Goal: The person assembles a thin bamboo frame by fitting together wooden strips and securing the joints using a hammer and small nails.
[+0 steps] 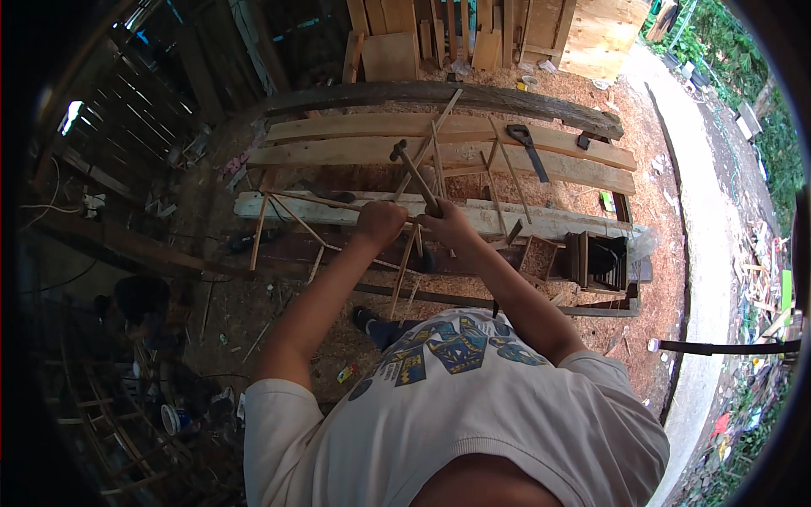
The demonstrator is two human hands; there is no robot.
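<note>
Mid-frame, the right hand's (pixel 446 225) fingers wrap a dark-headed, wooden-handled hammer (pixel 418 176). The left hand's (pixel 383 223) fingers curl fist-like, contents unclear.

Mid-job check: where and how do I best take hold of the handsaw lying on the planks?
Take the handsaw by its dark handle, probably from above and slightly left. It lies handle-end away from you, with the blade slanting back toward you and to the right, so that approach should keep fingers off it. Which edge carries teeth, I cannot tell.
</note>
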